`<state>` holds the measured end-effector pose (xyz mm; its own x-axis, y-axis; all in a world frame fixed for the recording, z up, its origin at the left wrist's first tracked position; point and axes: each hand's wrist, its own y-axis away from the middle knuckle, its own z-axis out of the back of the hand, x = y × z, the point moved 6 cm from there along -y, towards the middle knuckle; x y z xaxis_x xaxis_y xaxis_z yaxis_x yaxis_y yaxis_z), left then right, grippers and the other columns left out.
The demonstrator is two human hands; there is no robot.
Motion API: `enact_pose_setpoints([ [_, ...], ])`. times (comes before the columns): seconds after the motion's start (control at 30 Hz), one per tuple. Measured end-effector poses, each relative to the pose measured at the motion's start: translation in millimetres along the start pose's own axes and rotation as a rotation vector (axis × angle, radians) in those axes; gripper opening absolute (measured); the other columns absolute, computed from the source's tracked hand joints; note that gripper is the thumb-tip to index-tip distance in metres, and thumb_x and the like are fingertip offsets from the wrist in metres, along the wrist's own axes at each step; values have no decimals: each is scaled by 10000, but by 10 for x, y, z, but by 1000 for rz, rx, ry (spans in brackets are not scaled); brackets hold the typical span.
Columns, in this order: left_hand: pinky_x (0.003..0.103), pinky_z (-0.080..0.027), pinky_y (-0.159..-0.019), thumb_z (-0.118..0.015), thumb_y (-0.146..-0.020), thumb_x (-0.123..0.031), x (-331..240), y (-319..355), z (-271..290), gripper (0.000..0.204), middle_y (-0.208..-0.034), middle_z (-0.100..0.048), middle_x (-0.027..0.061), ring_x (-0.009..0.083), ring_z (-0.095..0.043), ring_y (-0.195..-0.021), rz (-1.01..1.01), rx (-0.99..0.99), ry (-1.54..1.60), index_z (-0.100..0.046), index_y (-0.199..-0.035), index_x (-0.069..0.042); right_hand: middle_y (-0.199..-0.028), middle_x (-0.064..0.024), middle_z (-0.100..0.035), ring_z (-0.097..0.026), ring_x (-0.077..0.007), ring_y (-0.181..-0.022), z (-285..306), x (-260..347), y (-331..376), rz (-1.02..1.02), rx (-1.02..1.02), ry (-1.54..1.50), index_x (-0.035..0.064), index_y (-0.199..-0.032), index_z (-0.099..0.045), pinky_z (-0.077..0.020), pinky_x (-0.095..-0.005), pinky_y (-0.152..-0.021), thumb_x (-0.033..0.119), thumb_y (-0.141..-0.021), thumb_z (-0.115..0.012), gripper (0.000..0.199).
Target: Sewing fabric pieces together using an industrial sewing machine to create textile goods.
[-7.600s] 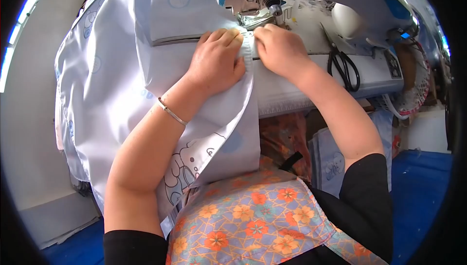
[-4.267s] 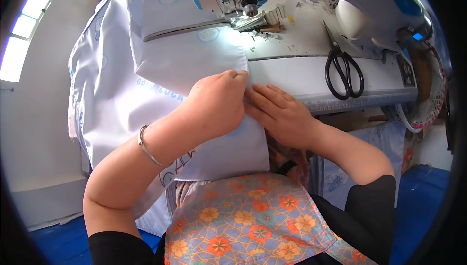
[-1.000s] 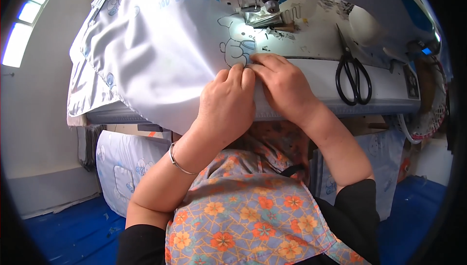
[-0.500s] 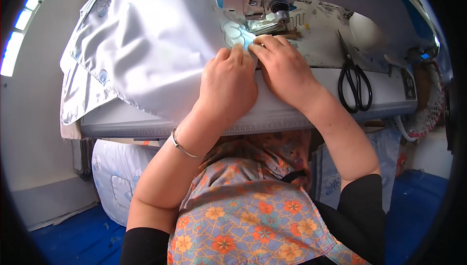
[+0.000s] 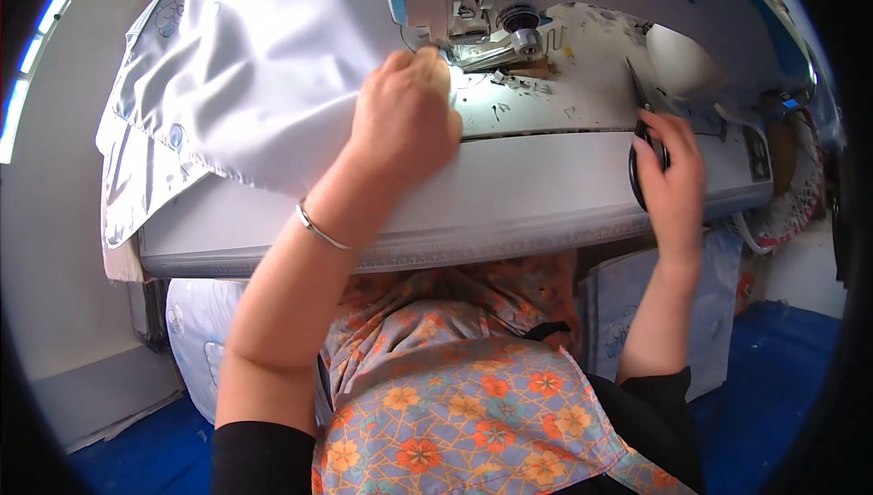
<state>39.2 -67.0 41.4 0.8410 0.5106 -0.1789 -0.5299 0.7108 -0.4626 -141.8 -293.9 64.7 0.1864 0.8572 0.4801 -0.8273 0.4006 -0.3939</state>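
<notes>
Under the needle area of a sewing machine point(image 5: 468, 13), my left hand point(image 5: 400, 118) has its fingers closed on the right edge of a shiny pale cloth point(image 5: 282, 68). The fingertips and the bit of cloth they pinch are partly hidden by the hand. Over at the right, my right hand point(image 5: 675, 172) is closed round the black handles of a pair of scissors point(image 5: 635, 177). The scissors lie on the machine bed, blades pointing away from me.
Thread scraps and small bits point(image 5: 518, 84) litter the bed beside the presser foot. A white rounded object point(image 5: 680, 59) stands behind the scissors. The table's front edge carries a ruler strip point(image 5: 436, 254). Printed pale cloth point(image 5: 200, 322) hangs below at left, with more at right.
My right hand has left the cloth at the needle and moved right onto the scissors. My left hand has shifted slightly left, and the small blue-white piece between the hands is now hidden.
</notes>
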Motion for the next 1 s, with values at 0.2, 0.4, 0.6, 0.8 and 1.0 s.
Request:
enact_pose_setpoints([
  [0.2,415,-504,-942,-563,-745,-86,294,-79,7,197,-1013,-688,164,342,-612,-1030,-38,66,12,-664,-873,25,-1085,-85,-654,-640,-194,-953,204,-157,203,-147,192,191,32,-1359,-564,-499,-282,-855,-42,-861,-642,509],
  [0.4,407,-500,-966,-565,-748,-78,452,-69,23,315,-1203,-690,126,318,-607,-1085,3,-56,-10,-709,-1004,34,-863,-28,-603,-573,-84,-623,-70,102,282,-531,628,-846,47,-1495,-428,-496,-218,-633,88,-887,-676,658],
  [0.6,400,-515,-932,-574,-736,-78,671,75,71,327,-1191,-686,73,302,-611,-1059,66,-100,8,-717,-1016,13,-739,-38,-554,-548,-108,-534,-778,1072,398,-635,1001,-1184,61,-1483,-434,-600,-365,-723,771,-885,-524,932],
  [0.8,416,-519,-907,-594,-714,-87,648,108,116,331,-1163,-680,93,309,-619,-1015,56,-104,33,-708,-1006,19,-706,-5,-519,-514,-115,-552,-1366,1346,265,-905,798,-1394,86,-1323,-485,-588,-368,-701,685,-982,-447,691],
  [1.0,471,-414,-1047,-720,-697,-171,353,623,549,650,-1392,-543,185,336,-535,-1225,47,-58,-89,-579,-1304,15,-594,22,-449,-429,-95,-393,-1238,1299,293,-834,803,-1433,76,-1379,-525,-438,-287,-449,487,-1069,-414,526],
])
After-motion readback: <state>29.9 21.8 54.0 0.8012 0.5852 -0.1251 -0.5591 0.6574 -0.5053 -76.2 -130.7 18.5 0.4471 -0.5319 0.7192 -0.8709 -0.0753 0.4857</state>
